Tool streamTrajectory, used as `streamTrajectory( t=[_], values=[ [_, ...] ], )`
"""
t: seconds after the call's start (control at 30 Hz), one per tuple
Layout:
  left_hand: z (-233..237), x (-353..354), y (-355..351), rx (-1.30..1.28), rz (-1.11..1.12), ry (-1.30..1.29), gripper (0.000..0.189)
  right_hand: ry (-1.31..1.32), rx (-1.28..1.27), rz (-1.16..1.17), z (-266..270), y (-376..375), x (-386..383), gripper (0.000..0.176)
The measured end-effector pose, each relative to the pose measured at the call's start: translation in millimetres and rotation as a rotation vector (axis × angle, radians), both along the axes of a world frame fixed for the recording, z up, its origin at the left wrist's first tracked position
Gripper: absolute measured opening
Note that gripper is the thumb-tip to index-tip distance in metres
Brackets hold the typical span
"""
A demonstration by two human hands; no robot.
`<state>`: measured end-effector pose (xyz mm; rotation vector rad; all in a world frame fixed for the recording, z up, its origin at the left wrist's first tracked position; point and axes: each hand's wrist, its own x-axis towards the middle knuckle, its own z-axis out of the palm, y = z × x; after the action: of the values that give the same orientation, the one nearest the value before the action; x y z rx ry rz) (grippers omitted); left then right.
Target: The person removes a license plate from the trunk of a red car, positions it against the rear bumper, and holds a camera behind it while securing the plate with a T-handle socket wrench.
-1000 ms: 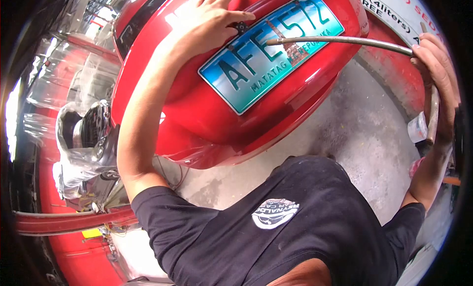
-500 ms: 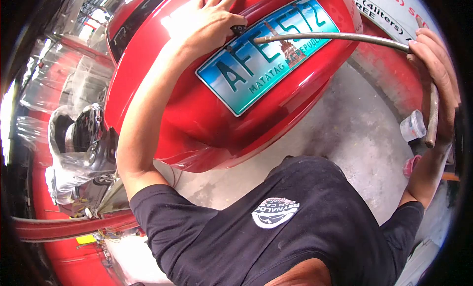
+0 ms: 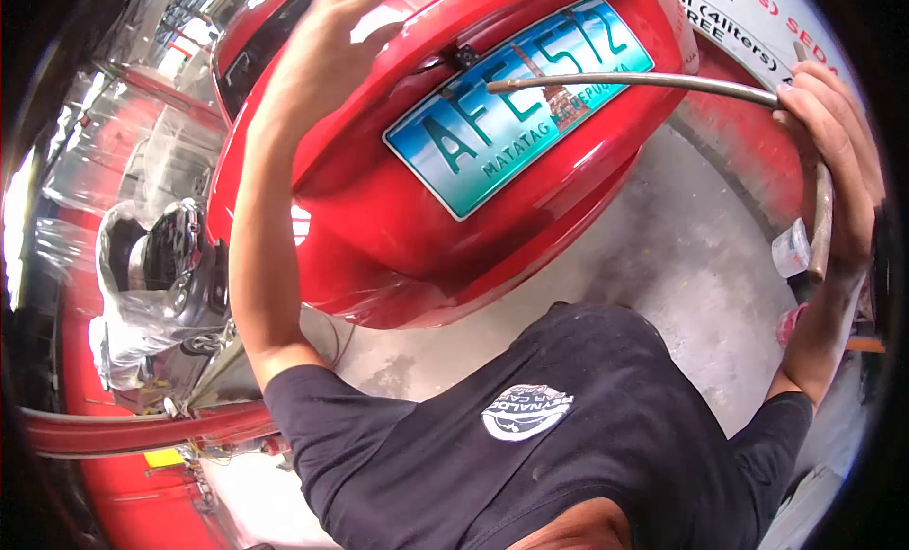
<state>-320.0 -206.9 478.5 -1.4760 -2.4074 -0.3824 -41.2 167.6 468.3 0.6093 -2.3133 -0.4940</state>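
A bent metal rod (image 3: pixel 663 79) is gripped in my right hand (image 3: pixel 831 119), its long arm reaching left across the licence plate (image 3: pixel 454 186) and its short end pointing down. Over the red car's rear panel (image 3: pixel 350 238), at the upper left, my left hand (image 3: pixel 346 20) is raised with its fingers apart and nothing in it; the fingertips run past the top of the view. A small black fitting (image 3: pixel 465 56) shows on the car above the plate's upper edge.
A plastic cup (image 3: pixel 791 249) stands on the concrete floor (image 3: pixel 615 238) at the right. Plastic-wrapped parts (image 3: pixel 151 266) are at the left, above a red beam (image 3: pixel 142 432). A printed sign (image 3: pixel 748 29) is at the upper right.
My left hand has moved up and left, away from the plate's top edge, uncovering the black fitting. The rod in my right hand has shifted slightly down at its tip.
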Motion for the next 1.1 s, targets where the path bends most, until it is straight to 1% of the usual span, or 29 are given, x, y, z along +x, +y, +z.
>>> streamTrajectory(
  t=[0.03,0.07,0.1,0.13,0.2,0.27,0.33,0.37,0.4,0.47,0.5,0.6,0.7,0.73,0.8,0.9,1.0,1.1],
  values=[
    [1.9,3.9,-12.0,0.117,0.022,0.129,0.048,0.0,-0.012,0.001,-6.9,5.0,0.4,0.035],
    [-2.1,14.0,-23.6,0.236,0.045,0.255,0.034,0.016,-0.088,0.028,-15.7,9.5,-0.1,0.034],
    [-9.7,22.3,-31.0,0.348,0.093,0.217,0.03,0.029,-0.162,0.057,-23.4,12.9,-1.3,0.034],
    [-19.6,32.8,-36.5,0.341,0.099,0.216,0.03,0.026,-0.169,0.063,-29.6,15.4,-3.4,0.034],
    [-41.8,53.1,-45.5,0.371,0.269,0.06,0.029,0.071,-0.3,0.096,-37.7,20.8,-8.4,0.033],
    [-77.3,68.3,-39.4,0.301,0.288,0.018,0.027,0.054,-0.277,0.104,-35.8,29.7,-12.3,0.033],
    [-104.1,78.4,-20.6,0.146,0.307,0.202,0.028,0.039,-0.247,0.111,-34.0,34.6,-17.0,0.033],
    [-113.8,82.5,-14.6,0.119,0.364,0.135,0.033,0.035,-0.247,0.15,-31.9,33.0,-20.4,0.032],
    [-118.3,81.7,-11.1,0.058,0.413,0.146,0.04,0.029,-0.245,0.193,-29.3,31.0,-23.8,0.032],
    [-115.5,79.3,-3.1,-0.028,0.463,0.106,0.04,0.044,-0.246,0.199,-27.9,23.5,-27.2,0.032],
    [-115.0,77.5,-0.3,-0.022,0.477,0.106,0.04,0.061,-0.252,0.192,-27.0,21.0,-27.9,0.031],
    [-114.6,71.7,8.5,-0.088,0.507,0.165,0.036,0.053,-0.177,0.194,-22.1,20.8,-29.8,0.031],
    [-121.2,68.8,11.2,-0.149,0.531,0.308,0.033,0.038,-0.193,0.253,-23.5,25.5,-36.7,0.032],
    [-124.3,71.1,9.8,-0.147,0.539,0.302,0.033,0.032,-0.189,0.261,-24.6,24.8,-38.5,0.032],
    [-128.1,74.5,8.3,-0.225,0.618,0.36,0.032,0.091,-0.216,0.277,-26.6,23.3,-41.9,0.032],
    [-130.4,78.8,2.9,-0.22,0.671,0.341,0.033,0.06,-0.208,0.267,-22.8,23.7,-40.8,0.033],
    [-130.1,76.4,1.3,-0.217,0.607,0.386,0.034,0.018,-0.198,0.244,-19.8,23.9,-37.4,0.033],
    [-125.1,75.6,5.6,-0.201,0.564,0.423,0.035,0.048,-0.206,0.241,-22.4,20.3,-38.4,0.033]
  ],
)
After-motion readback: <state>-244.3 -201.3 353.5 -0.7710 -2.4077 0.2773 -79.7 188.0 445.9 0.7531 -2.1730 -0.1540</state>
